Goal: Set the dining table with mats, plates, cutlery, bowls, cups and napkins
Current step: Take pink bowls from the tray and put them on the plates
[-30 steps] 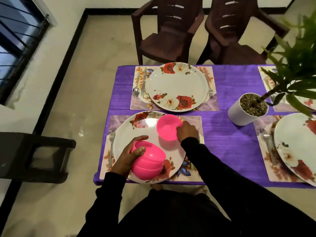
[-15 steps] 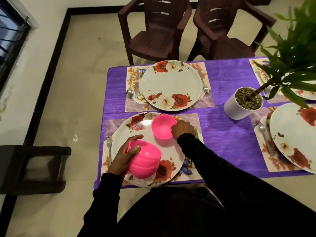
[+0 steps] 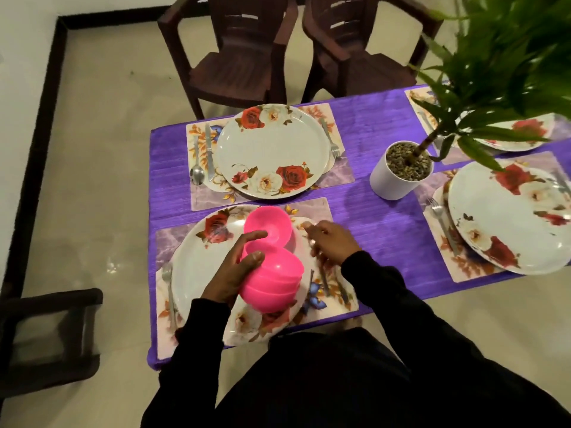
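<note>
Step in hand, as judged: one bowl sits on the near plate; the next goes to the far plate.

Left hand grips the stack of pink bowls, thumb curled over the top rim, fingers round the side; the stack tilts toward the hand and hangs just above the near plate's front half. Right hand holds nothing; fingers loosely bent, just right of the bowl, apart from it.

To do well: level the stack first, peel only the top bowl with the right hand, set it upright and centred on the far plate. Nested bowls may stick, so hold the lower ones firmly.

Bowl: bright pink, smooth, glossy plastic, round, opening up, on the near plate's far half toward its right edge. Stack: same pink; exact count unclear.

Far plate lies just beyond the near plate on its own mat, no bowl yet.
</note>
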